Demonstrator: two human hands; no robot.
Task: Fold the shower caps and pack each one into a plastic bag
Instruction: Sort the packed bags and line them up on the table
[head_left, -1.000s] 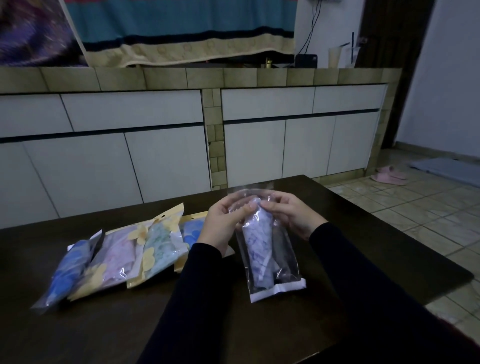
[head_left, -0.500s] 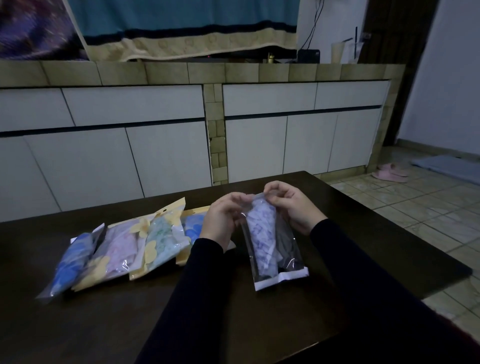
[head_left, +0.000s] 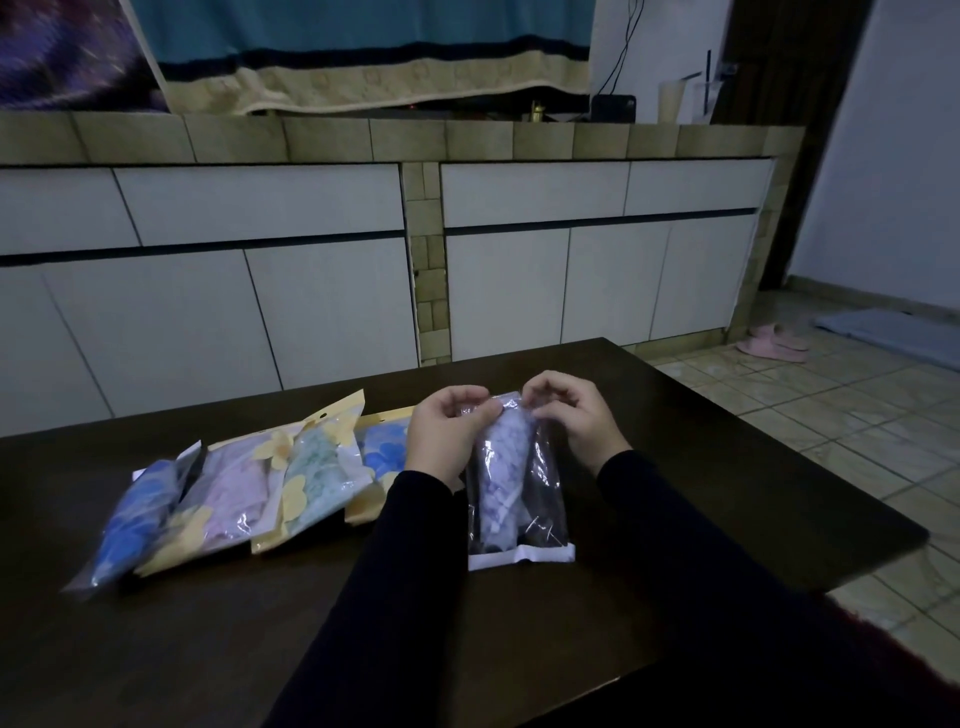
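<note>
A clear plastic bag (head_left: 540, 499) with a white bottom strip lies on the dark table (head_left: 701, 467), holding a folded pale purple patterned shower cap (head_left: 501, 478). My left hand (head_left: 447, 436) pinches the bag's top left corner. My right hand (head_left: 576, 415) pinches the top right corner, its fingers curled over the folded-down flap. To the left lie several packed bags: a blue one (head_left: 130, 519), a pink one (head_left: 228, 493), a green one with yellow flowers (head_left: 317, 467) and a blue-flowered one (head_left: 382, 452) partly behind my left arm.
White cabinet doors (head_left: 322, 312) under a tiled counter stand just behind the table. The table's right edge drops to a tiled floor (head_left: 831, 415) with pink slippers (head_left: 774, 345) and a mat.
The top flap of the clear bag, standing up a second ago, is folded down over the cap. Both hands have come lower and closer to the bag's mouth.
</note>
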